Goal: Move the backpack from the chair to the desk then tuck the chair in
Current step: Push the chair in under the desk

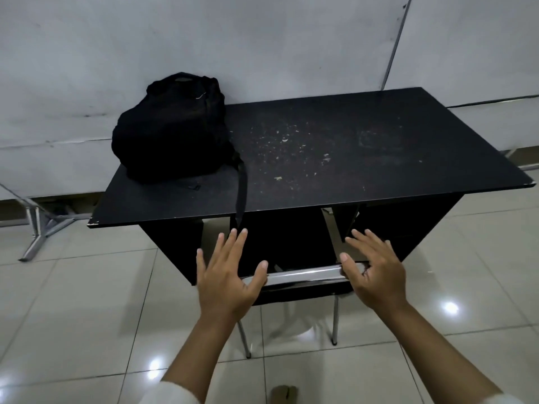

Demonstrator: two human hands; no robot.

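At the chair's chrome top rail [303,274], both hands are spread with fingers open and gripping nothing. Left hand [226,279] has its fingers [232,243] fanned upward, thumb lying at the rail's left end; whether the palm presses the metal cannot be confirmed from this angle. Right hand [376,275] is likewise splayed, its thumb resting on the rail's right end.

Chair [306,287]: polished tubular metal frame, reflective, with two thin legs visible below a dark backrest; its seat sits beneath the desk, largely hidden in shadow.

Desk [335,158]: flat rectangular top in matt black laminate, corners chipped to pale core, surface scuffed and littered with light specks and crumbs toward the middle. Dark side panels stand beneath.

Backpack [172,132]: black soft fabric, rounded and slumped, standing on the desk's rear left corner against the wall. One flat webbing strap [242,196] trails forward across the top and hangs over the front edge, near the left fingertips.

Floor [87,301]: glossy pale tiles with dark grout, showing lamp reflections. Wall panels [262,45] behind are grey-white and scuffed.
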